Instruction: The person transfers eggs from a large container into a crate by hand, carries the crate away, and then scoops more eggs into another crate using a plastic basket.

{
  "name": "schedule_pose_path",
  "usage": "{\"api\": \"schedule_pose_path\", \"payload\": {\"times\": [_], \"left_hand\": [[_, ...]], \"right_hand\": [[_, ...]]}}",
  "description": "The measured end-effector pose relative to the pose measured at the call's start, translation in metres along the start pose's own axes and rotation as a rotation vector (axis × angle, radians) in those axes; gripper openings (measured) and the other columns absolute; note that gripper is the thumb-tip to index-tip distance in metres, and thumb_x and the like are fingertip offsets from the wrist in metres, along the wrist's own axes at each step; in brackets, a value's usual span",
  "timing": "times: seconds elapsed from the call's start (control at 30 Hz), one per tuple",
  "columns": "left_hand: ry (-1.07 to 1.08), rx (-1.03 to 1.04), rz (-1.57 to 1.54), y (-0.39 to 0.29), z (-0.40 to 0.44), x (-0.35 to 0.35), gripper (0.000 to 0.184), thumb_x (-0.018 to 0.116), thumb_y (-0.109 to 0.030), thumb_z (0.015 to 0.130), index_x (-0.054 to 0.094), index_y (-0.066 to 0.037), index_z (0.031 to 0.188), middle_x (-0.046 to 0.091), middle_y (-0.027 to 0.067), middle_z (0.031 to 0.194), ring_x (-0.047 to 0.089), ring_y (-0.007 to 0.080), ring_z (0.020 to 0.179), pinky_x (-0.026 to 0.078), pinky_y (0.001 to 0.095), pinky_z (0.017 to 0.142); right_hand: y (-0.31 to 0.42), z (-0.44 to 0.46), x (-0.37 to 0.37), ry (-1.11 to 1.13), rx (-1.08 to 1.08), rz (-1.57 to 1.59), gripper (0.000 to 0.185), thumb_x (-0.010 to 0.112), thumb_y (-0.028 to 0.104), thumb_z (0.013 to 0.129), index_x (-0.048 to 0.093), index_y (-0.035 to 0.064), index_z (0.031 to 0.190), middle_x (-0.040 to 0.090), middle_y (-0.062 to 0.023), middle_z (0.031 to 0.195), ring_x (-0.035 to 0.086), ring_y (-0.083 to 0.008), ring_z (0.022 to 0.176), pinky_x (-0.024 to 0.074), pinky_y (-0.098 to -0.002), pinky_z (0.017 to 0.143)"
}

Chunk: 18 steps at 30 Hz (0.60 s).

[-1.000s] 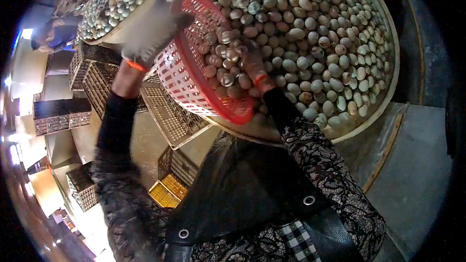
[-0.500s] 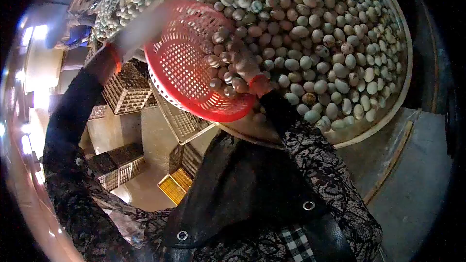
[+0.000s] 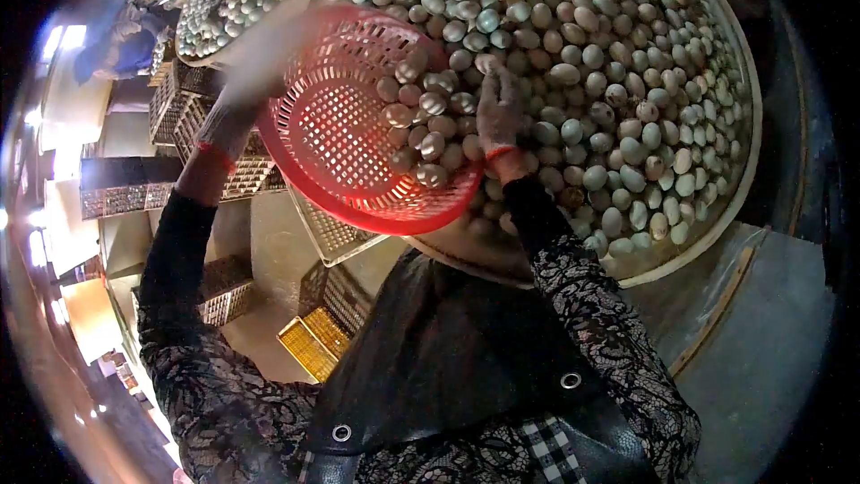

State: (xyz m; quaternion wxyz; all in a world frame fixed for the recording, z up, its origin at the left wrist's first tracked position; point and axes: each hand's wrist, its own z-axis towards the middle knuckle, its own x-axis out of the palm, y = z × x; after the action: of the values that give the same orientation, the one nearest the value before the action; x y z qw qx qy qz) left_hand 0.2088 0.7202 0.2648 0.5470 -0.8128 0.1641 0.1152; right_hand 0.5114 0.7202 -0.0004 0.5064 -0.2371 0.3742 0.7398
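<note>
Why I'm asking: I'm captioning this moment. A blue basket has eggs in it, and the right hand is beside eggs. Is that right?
Not quite: the basket is red, not blue, as the head view shows. It does have eggs in it, and the right hand is beside eggs.

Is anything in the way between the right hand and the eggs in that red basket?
Nothing visible: the right hand is just beside the eggs, at the open side of the red basket. Whether it touches any of them, I cannot tell from this view.
</note>
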Motion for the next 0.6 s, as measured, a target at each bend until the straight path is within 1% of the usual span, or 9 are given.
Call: {"api": "schedule_pose_path", "payload": {"times": [0.07, 0.13, 0.2, 0.23, 0.37, 0.4, 0.47, 0.5, 0.6], "left_hand": [[0.08, 0.033, 0.022, -0.008, -0.015, 0.009, 0.056, 0.06, -0.02, 0.079, 0.044, -0.002, 0.13, 0.058, 0.0072, 0.12, 0.057, 0.0182, 0.102, 0.043, 0.0312, 0.09], [0.164, 0.057, 0.145, 0.005, -0.011, -0.007, 0.059, 0.062, -0.025, 0.08, 0.043, -0.006, 0.133, 0.056, 0.0062, 0.121, 0.056, 0.0175, 0.104, 0.045, 0.0335, 0.09], [0.062, -0.289, 0.155, -0.019, -0.038, 0.007, 0.062, 0.063, -0.028, 0.079, 0.041, -0.008, 0.133, 0.057, 0.0059, 0.118, 0.056, 0.0171, 0.101, 0.047, 0.0355, 0.087], [0.086, -0.314, 0.093, -0.007, -0.032, 0.0, 0.063, 0.064, -0.028, 0.078, 0.041, -0.01, 0.134, 0.057, 0.0041, 0.116, 0.058, 0.0163, 0.096, 0.05, 0.0362, 0.081], [0.147, -0.195, -0.012, 0.018, -0.02, -0.013, 0.061, 0.062, -0.021, 0.077, 0.04, -0.009, 0.133, 0.059, 0.0033, 0.115, 0.059, 0.0152, 0.096, 0.052, 0.0369, 0.078], [0.144, -0.198, -0.011, 0.021, -0.019, -0.017, 0.061, 0.062, -0.021, 0.077, 0.04, -0.009, 0.133, 0.059, 0.0033, 0.115, 0.059, 0.0152, 0.096, 0.052, 0.0369, 0.078], [0.104, -0.219, 0.104, 0.027, -0.015, -0.026, 0.06, 0.06, -0.018, 0.077, 0.041, -0.008, 0.133, 0.06, 0.0042, 0.113, 0.06, 0.0152, 0.096, 0.052, 0.0344, 0.077], [0.082, -0.233, 0.092, 0.03, -0.016, -0.024, 0.059, 0.059, -0.017, 0.077, 0.042, -0.008, 0.132, 0.061, 0.0042, 0.113, 0.06, 0.0152, 0.094, 0.052, 0.0329, 0.077], [0.08, -0.078, 0.051, 0.034, -0.024, -0.023, 0.057, 0.057, -0.014, 0.077, 0.043, -0.006, 0.131, 0.061, 0.0042, 0.114, 0.061, 0.0153, 0.092, 0.051, 0.03, 0.08]], "right_hand": [[-0.012, 0.013, 0.013, 0.05, 0.223, 0.16, 0.03, 0.056, 0.005, 0.083, 0.056, 0.0061, 0.113, 0.049, -0.0111, 0.124, 0.055, -0.0336, 0.102, 0.0495, -0.0385, 0.082], [-0.019, 0.028, 0.017, 0.078, 0.152, 0.177, 0.024, 0.054, 0.016, 0.086, 0.058, 0.0065, 0.108, 0.051, -0.0119, 0.123, 0.054, -0.0345, 0.103, 0.0467, -0.0397, 0.085], [-0.01, 0.049, 0.004, 0.117, 0.466, 0.518, 0.031, 0.051, 0.028, 0.09, 0.058, 0.0058, 0.11, 0.062, -0.0164, 0.103, 0.058, -0.0357, 0.095, 0.0468, -0.0435, 0.084], [-0.016, 0.054, 0.002, 0.191, 0.2, 0.422, 0.03, 0.053, 0.028, 0.087, 0.059, 0.0082, 0.109, 0.062, -0.0162, 0.103, 0.058, -0.0348, 0.095, 0.0464, -0.0444, 0.083], [0.011, 0.075, -0.005, 0.559, 0.41, 0.555, 0.036, 0.043, 0.04, 0.09, 0.058, 0.0178, 0.115, 0.061, -0.0147, 0.11, 0.056, -0.0373, 0.101, 0.044, -0.0436, 0.088], [0.018, 0.071, -0.005, 0.562, 0.41, 0.559, 0.036, 0.043, 0.04, 0.09, 0.058, 0.0178, 0.115, 0.061, -0.0147, 0.11, 0.056, -0.0373, 0.101, 0.044, -0.0436, 0.088], [0.031, 0.066, -0.004, 0.26, 0.159, 0.622, 0.024, 0.052, 0.025, 0.089, 0.059, 0.0134, 0.108, 0.063, -0.0121, 0.099, 0.059, -0.0346, 0.089, 0.0481, -0.0431, 0.079], [0.037, 0.074, -0.019, 0.481, 0.336, 0.781, 0.025, 0.05, 0.025, 0.09, 0.059, 0.0128, 0.111, 0.059, -0.0112, 0.11, 0.055, -0.0331, 0.101, 0.0451, -0.0407, 0.088], [0.041, 0.051, -0.008, 0.436, 0.213, 0.828, 0.039, 0.044, 0.034, 0.093, 0.05, 0.0153, 0.126, 0.053, -0.0164, 0.122, 0.047, -0.0338, 0.116, 0.0389, -0.0426, 0.096]]}}
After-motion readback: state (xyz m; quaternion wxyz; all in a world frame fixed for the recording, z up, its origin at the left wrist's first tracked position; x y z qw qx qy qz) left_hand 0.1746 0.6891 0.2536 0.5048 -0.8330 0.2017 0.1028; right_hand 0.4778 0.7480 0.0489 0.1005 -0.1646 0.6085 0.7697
